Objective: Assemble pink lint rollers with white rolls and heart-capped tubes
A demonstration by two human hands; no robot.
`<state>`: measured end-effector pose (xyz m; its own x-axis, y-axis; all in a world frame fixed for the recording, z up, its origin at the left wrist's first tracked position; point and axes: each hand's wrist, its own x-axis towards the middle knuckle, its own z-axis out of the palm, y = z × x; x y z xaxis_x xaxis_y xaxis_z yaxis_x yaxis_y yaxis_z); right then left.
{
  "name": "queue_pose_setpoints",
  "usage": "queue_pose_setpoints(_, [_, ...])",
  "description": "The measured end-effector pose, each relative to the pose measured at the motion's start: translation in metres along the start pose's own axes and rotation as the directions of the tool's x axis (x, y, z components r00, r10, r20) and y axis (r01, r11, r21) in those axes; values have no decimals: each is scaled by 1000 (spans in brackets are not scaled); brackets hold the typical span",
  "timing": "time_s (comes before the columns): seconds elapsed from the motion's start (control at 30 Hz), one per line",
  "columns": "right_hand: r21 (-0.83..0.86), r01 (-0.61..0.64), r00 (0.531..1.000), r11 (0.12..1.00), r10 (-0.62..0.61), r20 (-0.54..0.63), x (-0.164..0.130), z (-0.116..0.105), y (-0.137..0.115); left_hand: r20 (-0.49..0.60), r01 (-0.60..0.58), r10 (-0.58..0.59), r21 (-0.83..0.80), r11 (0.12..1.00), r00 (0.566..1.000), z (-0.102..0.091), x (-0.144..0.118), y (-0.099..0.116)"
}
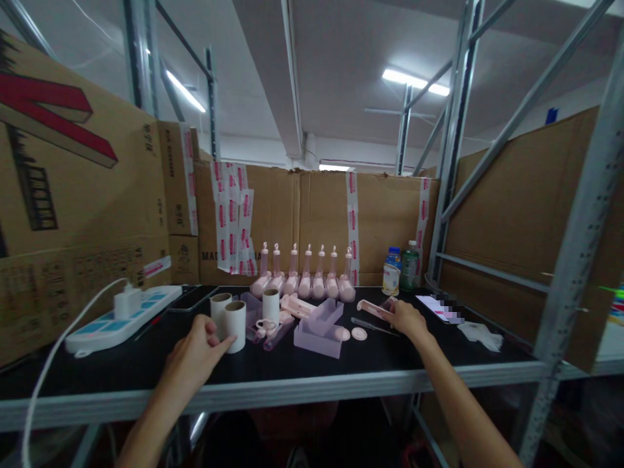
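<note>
My left hand (197, 348) is at the front white tube (236, 331), its thumb against the tube's lower side and its fingers curled to the left. A second white tube (221, 304) stands just behind, and a third white tube (270, 307) is further right. In my right hand (408, 320) is a long pink plastic piece (373, 308), held by its right end above the black tabletop. Below it lie thin tweezers (373, 326) and a small pink disc (359, 334). Between my hands are lilac angular blocks (319, 335) and an open pink case part (298, 305).
A row of several pink bottle-shaped items (305, 285) lines the cardboard back wall (312, 214). Two drink bottles (391, 273) stand at the back right. A power strip (121, 318) lies left; a lit phone (431, 308) and crumpled tissue (480, 336) lie right.
</note>
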<state>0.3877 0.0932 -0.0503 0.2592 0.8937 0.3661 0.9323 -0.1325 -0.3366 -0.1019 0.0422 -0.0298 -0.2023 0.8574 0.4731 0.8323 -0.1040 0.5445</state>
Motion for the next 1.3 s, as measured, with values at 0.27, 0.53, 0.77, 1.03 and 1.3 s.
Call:
queue_pose_setpoints(0.27, [126, -2, 995, 992, 14, -100, -19, -40, -8, -212, -100, 38, -291, 951, 977, -35, -23, 39])
queue_pose_setpoints(0.53, [715, 182, 932, 675, -351, 95, -123, -125, -50, -301, -601, 534, -207, 772, 790, -39, -84, 122])
queue_pose_setpoints(0.77, [804, 63, 812, 591, -499, 303, -181, -133, -80, -64, -813, 846, -323, 485, 530, 0, -111, 155])
queue_pose_setpoints(1.03, [922, 69, 736, 382, -643, 211, -166, -129, -76, 264, -525, 764, -593, 610, 589, -2, -122, 164])
queue_pose_setpoints(1.3, [636, 349, 937, 689, -265, -227, -107, -77, -40, 72, -507, 736, -679, 531, 673, 8, -123, 150])
